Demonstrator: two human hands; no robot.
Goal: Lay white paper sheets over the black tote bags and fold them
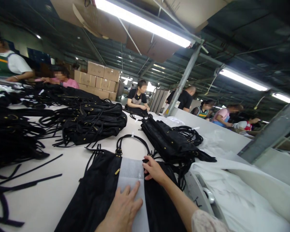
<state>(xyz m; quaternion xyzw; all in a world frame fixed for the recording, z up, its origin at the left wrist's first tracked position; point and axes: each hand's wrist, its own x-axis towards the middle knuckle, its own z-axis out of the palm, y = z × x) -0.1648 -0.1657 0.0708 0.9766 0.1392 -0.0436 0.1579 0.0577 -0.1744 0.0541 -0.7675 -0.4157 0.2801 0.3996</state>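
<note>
A black bag (94,183) lies flat on the white surface (45,199), directly before the person, its handle (143,140) pointing away. A pale sheet (130,166) runs down the bag's middle, beside a gold zip pull (117,171). The left hand (125,206) is open, fingers spread on the sheet; the right hand (156,172) touches the sheet's right edge, fingers bent, though whether it pinches anything I cannot tell. Beyond lie a left pile (94,125) and a right pile (171,138) of black bags; a co-worker (137,96) leans at the far end.
</note>
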